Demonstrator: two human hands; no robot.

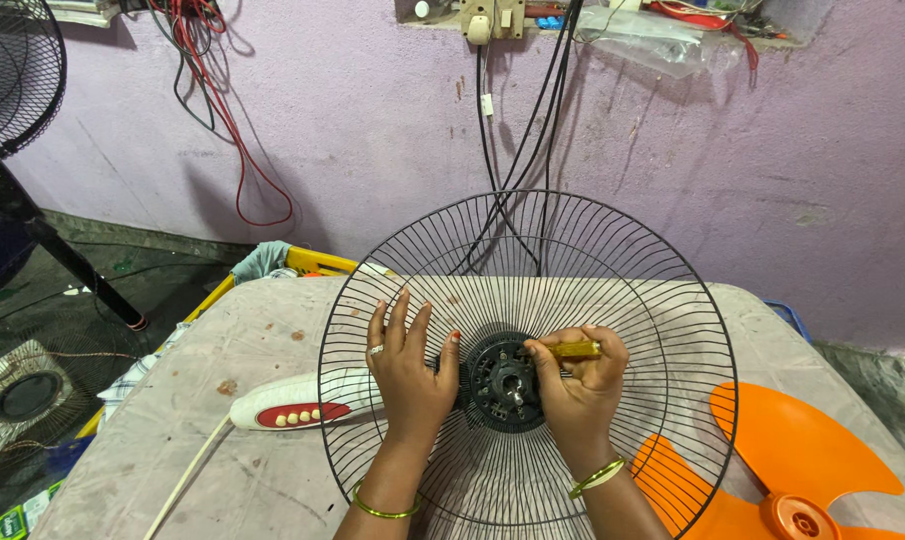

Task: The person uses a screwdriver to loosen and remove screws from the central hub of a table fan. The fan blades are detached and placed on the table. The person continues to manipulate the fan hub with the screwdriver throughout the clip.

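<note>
We have the black wire fan guard standing tilted on the worn table, its open side toward us, and we work at the dark motor hub in its middle. Our left hand lies flat and spread against the wires just left of the hub, steadying the guard. Our right hand is closed around a screwdriver with a yellow-amber handle, which lies sideways with its tip reaching in toward the hub's face. We judge that we are at the fastenings which join the guard to the motor; whether they go in or come out we cannot tell. The next move seems to call for seating the tip squarely in a screw head while the left hand keeps the guard from rocking.

Behind the guard lies the white fan body with its red button panel, and a white cord trails off the table edge. The orange fan blade rests at our right, near the forearm but apart from the guard. Black cables hang down the purple wall behind, clear of our hands. Another fan guard stands at far left
</note>
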